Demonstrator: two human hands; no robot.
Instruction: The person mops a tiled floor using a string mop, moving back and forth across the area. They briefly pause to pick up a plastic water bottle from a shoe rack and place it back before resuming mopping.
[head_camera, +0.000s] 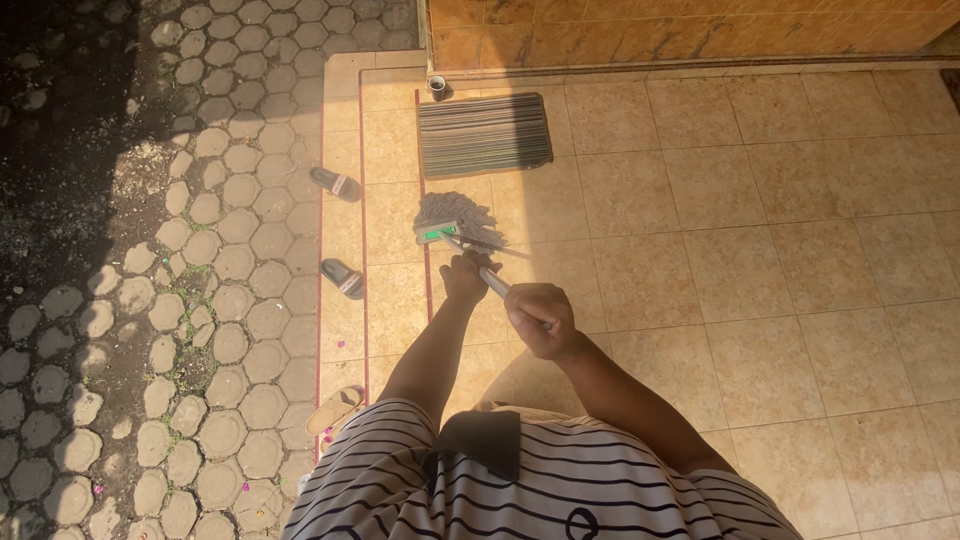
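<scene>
Both hands grip a mop handle (492, 281) that slants across the tiled floor (760, 250). The left hand (466, 275) is closed around the handle farther down, close to the mop head; the right hand (540, 318) is closed around it nearer the body. The grey mop head (455, 215) lies on the tiles just near of a striped mat (484, 133), which sits by the far wall. A small cup (437, 85) stands at the mat's far left corner. Left of the mop, two dark sandals (338, 230) lie at the tile edge, well apart from each other. A tan sandal (333, 408) lies nearer, beside the paving stones (220, 250).
</scene>
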